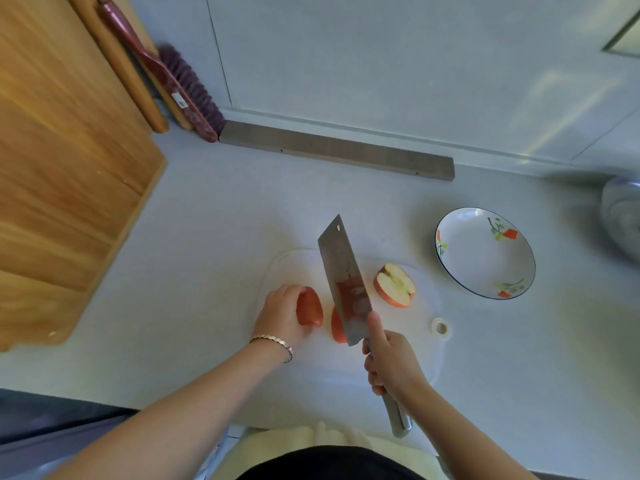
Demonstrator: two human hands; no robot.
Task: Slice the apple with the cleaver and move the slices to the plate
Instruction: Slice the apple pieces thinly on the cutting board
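Centre frame, on white plastic cutting board [301,268]: left hand [282,315] pinches red apple wedge [310,308]; right hand [391,363] wraps steel cleaver [341,282] handle. Apple judged firm, cut faces slippery; hold by skin.

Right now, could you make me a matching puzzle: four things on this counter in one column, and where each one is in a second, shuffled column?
1. shiny steel cleaver
2. white round floral plate
3. apple half, pale cut face up
4. red apple piece, skin up

A. held by the left hand
B. on the counter, right of the white plastic cutting board
C. handle gripped by the right hand
D. lying free on the board, right of the blade

Pairs: 1-C, 2-B, 3-D, 4-A.
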